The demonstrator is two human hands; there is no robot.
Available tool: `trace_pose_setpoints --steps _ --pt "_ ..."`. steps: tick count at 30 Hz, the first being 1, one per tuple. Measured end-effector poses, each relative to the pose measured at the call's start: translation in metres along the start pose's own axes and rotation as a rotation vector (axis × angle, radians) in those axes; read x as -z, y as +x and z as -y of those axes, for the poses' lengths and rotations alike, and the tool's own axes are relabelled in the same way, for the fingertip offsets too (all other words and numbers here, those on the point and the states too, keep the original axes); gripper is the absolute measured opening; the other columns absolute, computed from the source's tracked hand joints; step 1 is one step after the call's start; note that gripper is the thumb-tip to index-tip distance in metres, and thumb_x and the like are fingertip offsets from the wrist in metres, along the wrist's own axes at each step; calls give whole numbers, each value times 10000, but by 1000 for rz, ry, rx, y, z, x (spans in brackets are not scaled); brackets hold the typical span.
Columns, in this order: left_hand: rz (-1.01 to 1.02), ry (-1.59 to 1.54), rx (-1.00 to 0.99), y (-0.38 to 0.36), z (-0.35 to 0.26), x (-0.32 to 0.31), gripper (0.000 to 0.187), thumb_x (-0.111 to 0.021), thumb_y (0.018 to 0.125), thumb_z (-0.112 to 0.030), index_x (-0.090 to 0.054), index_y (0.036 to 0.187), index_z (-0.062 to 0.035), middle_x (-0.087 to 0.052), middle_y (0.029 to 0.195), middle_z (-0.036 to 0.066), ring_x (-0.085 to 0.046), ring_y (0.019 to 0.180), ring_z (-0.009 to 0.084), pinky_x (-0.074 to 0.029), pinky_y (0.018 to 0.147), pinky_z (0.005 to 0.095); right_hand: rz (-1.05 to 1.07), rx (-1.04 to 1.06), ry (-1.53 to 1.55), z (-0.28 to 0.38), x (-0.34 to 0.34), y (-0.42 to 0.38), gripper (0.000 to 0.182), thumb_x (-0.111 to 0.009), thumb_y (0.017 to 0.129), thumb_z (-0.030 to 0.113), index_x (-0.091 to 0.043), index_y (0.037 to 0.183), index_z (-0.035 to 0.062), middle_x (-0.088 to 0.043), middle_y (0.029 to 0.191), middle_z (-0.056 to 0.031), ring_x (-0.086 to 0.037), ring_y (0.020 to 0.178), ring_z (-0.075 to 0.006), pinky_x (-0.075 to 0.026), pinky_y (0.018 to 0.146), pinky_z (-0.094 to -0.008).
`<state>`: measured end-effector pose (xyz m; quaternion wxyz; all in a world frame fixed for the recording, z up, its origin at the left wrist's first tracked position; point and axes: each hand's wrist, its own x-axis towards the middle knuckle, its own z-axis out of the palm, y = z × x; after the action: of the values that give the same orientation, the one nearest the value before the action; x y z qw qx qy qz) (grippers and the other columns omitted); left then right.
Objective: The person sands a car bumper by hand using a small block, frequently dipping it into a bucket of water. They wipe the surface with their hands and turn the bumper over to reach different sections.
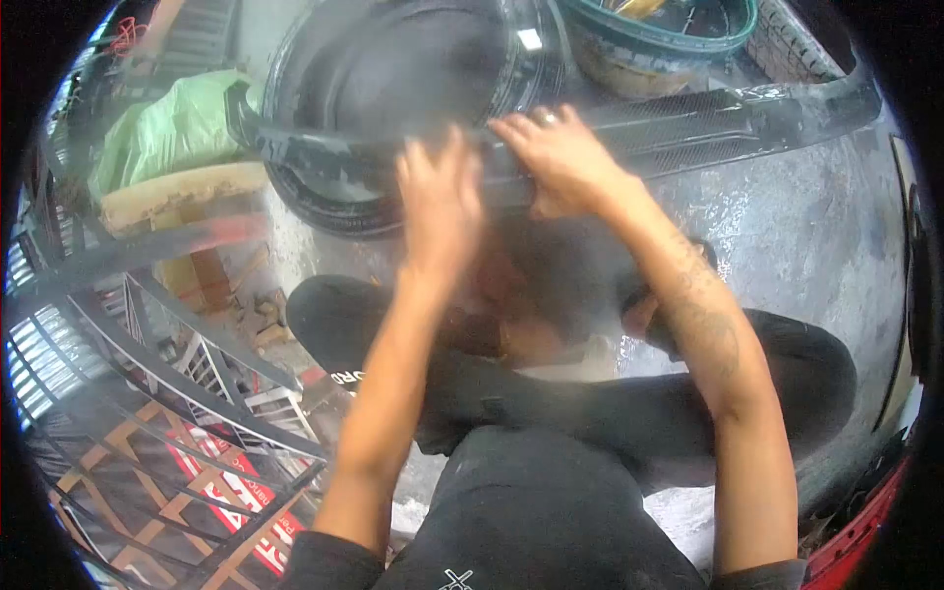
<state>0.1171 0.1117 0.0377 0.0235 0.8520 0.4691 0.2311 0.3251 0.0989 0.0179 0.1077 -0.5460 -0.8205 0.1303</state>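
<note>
A long, dark, glossy car trim piece with a carbon-fibre weave stretches across the view and overlaps a black tyre lying flat on the floor. My right hand, with a ring on one finger, is closed over the trim's near edge around its middle. Just to the left, my left hand is on or close over the same piece, its fingers smeared by motion. The trim's surface looks wet in places, and its left end curves upward.
A green-rimmed bucket with dark liquid stands behind the trim. On the left are a light green plastic bag and black metal racks. My bent legs are close below the trim. Wet grey floor spreads to the right.
</note>
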Motion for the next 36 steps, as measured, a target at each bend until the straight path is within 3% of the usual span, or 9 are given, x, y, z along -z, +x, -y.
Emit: trace_pose_setpoints --steps 9,13,15,18,21,25,27,30,36 --pt "-124 -131 238 59 83 -35 444 -740 996 -328 -754 1265 24 -709 1124 267 -700 1046 406 -539 949 470 48 20 -32 5 10 4 1249 -995 577 379 -393 1621 48 -542 1526 -129 -530 1408 -364 -446 1111 -549" --pt "-260 -350 395 17 96 -10 408 -726 1022 -283 -738 1305 11 -755 1135 221 -725 1066 299 -544 961 387 13 69 -94 8 7 1 1323 -984 632 486 -293 1668 41 -343 1718 -139 -308 1590 -369 -281 1275 -627" --pt "-269 -233 316 -11 91 3 406 -718 1031 -262 -716 1331 11 -714 1134 211 -702 1071 324 -534 959 400 49 55 -60 26 6 2 1319 -784 782 759 -212 1679 -21 -250 1763 -158 -179 1644 -356 -158 1314 -645" --pt "-193 -239 373 -30 90 2 406 -712 1035 -237 -695 1359 7 -652 1120 198 -665 1064 348 -520 949 420 -2 125 -106 56 -16 5 1235 -568 890 844 -208 1679 -35 -227 1771 -173 -158 1650 -355 -106 1322 -627" --pt "-220 -219 315 -33 85 -2 415 -710 1032 -220 -682 1377 9 -615 1095 192 -642 1037 347 -510 936 427 5 204 -161 82 -17 -4 1165 -609 909 773 -283 1649 -66 -226 1765 -210 -145 1654 -364 -102 1323 -616" --pt "-210 -234 282 -37 84 -2 432 -710 1028 -196 -660 1409 3 -585 1133 202 -609 1071 368 -489 970 453 59 509 94 66 -9 -18 955 -665 967 601 -379 1619 -36 -401 1685 -213 -299 1609 -355 -184 1328 -571" --pt "-168 -247 307 -38 86 -4 458 -674 1049 -263 -650 1436 -19 -555 1168 181 -555 1108 350 -476 991 497 -46 423 130 43 27 -25 806 -725 961 495 -490 1545 -8 -541 1562 -214 -429 1535 -363 -274 1305 -556" --pt "-188 -183 288 -40 77 -7 460 -675 1047 -259 -644 1448 -35 -552 1170 172 -560 1097 343 -478 976 502 -326 173 97 -14 82 -20 483 -761 978 356 -662 1288 -1 -690 1256 -207 -641 1202 -385 -529 1033 -491" --pt "-214 -100 323 -39 70 -12 455 -697 1039 -200 -637 1456 -28 -548 1154 148 -560 1088 329 -467 1001 484 -423 -459 197 -173 119 13 486 -692 1012 408 -769 1160 -48 -778 1070 -273 -771 1055 -365 -589 926 -448"
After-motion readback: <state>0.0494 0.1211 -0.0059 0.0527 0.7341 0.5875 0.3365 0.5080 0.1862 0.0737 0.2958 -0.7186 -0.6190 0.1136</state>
